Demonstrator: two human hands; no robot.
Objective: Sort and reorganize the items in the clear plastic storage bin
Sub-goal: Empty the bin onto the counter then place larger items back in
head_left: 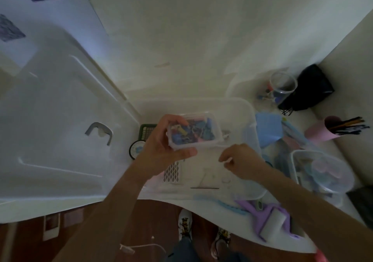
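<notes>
The clear plastic storage bin (pixel 252 120) stands open on the white table in front of me. My left hand (pixel 161 150) grips a small clear box (pixel 193 132) filled with several colourful clips and holds it above the bin's left part. My right hand (pixel 240 162) hovers over the bin just right of the box, fingers curled as if pinching something tiny; I cannot tell what. On the bin's floor lie a white patterned piece (pixel 171 173), a thin dark stick (pixel 204 188) and a small clear ring (pixel 226 180).
The bin's big lid (pixel 60 120) leans at left. A green basket (pixel 146 131) and round clock (pixel 136 149) sit beside the bin. At right are a blue folder (pixel 268 128), pink pen cup (pixel 321 132), clear jar (pixel 282 86), black pouch (pixel 314 88), a filled container (pixel 323 173) and a purple lint roller (pixel 272 221).
</notes>
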